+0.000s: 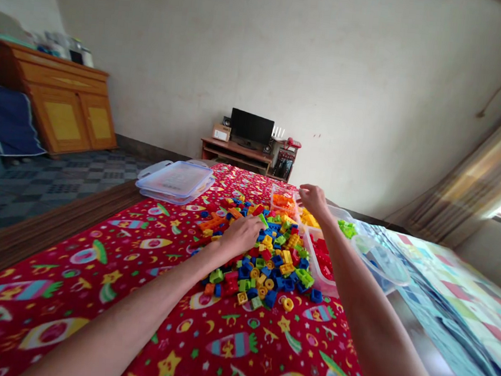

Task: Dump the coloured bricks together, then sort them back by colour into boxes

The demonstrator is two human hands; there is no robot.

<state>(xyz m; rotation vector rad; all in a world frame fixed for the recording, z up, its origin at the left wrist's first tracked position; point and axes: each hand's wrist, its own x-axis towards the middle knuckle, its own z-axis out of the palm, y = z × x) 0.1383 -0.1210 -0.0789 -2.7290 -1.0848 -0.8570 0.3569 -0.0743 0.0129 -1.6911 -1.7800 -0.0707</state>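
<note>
A heap of colourful plastic building blocks (270,261) lies on a red patterned cloth (135,283). My left hand (242,234) is over the left side of the heap, its fingers closed on a green building block (263,220). Farther forward and to the right, my right hand (314,199) hovers by the clear box of orange blocks (283,202), fingers bent and apart, with no block visible in them. Just below it sits a box of yellow blocks (308,218). Closer to me, a box of red blocks (322,255) is partly covered by my right forearm.
Green blocks (346,228) fill a box beyond my right forearm, beside a clear box (380,262) holding a little blue. Stacked clear lids (175,179) lie on the cloth's left side. A desk with a monitor (251,128) stands against the far wall.
</note>
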